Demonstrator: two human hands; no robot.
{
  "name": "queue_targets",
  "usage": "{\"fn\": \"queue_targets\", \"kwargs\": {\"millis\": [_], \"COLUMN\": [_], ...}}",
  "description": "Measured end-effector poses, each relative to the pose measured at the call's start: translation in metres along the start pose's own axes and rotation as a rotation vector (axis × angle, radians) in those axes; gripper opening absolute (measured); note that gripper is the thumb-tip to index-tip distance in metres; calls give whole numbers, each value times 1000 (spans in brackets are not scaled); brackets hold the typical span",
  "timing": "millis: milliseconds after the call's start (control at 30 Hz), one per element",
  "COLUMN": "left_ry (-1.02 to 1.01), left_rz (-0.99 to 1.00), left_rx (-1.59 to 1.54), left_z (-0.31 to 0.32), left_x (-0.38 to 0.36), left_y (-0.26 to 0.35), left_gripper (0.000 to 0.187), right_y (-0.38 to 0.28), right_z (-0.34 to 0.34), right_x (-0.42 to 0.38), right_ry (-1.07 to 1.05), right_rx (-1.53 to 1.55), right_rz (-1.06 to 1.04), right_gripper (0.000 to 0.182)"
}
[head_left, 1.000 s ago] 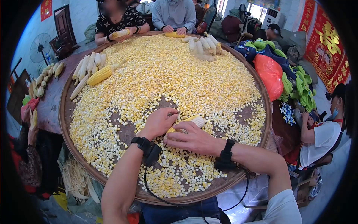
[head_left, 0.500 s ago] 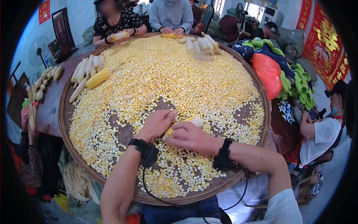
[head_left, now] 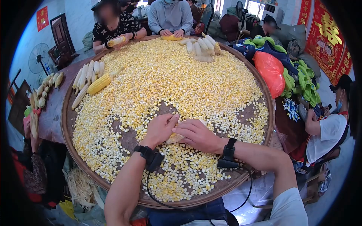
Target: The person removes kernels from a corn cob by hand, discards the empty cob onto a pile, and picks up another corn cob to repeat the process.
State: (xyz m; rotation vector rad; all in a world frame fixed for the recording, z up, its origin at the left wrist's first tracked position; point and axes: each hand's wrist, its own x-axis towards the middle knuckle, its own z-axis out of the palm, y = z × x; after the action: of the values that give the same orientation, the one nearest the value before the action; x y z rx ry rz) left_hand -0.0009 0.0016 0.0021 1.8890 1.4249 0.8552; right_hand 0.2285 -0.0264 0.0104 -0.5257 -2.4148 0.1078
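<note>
A corn cob (head_left: 174, 138) lies under my two hands, low over loose kernels near the front of a big round tray (head_left: 67, 124). My right hand (head_left: 198, 135) is closed over the cob and covers most of it. My left hand (head_left: 160, 129) presses against the cob's left part, thumb and fingers together beside the right fingertips. Yellow and white kernels (head_left: 177, 84) spread across the tray around both hands. On the left side rests a yellow corn cob (head_left: 100, 83) next to several stripped cobs (head_left: 87, 73).
Another pile of stripped cobs (head_left: 203, 47) sits at the tray's far right. Two people across the tray hold corn cobs (head_left: 116, 41). Beyond the right rim are a red plastic bag (head_left: 269, 73) and green shoes (head_left: 307, 84). More cobs lie on the left table (head_left: 51, 116).
My right hand has shifted slightly and flattened over the cob, hiding its pale right end. My left hand has moved right, close against the right fingers.
</note>
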Motion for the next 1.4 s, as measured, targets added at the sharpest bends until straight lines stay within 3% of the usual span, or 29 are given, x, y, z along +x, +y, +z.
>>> {"fn": "queue_targets", "kwargs": {"millis": [200,1400], "left_ry": [40,63], "left_rz": [7,28], "left_rx": [9,60], "left_z": [4,5], "left_x": [-2,0], "left_y": [3,-2], "left_gripper": [53,47], "right_y": [2,0], "right_z": [-1,3], "right_x": [-1,-2], "right_ry": [45,75], "right_rx": [121,76], "right_rz": [5,13], "right_gripper": [64,61]}}
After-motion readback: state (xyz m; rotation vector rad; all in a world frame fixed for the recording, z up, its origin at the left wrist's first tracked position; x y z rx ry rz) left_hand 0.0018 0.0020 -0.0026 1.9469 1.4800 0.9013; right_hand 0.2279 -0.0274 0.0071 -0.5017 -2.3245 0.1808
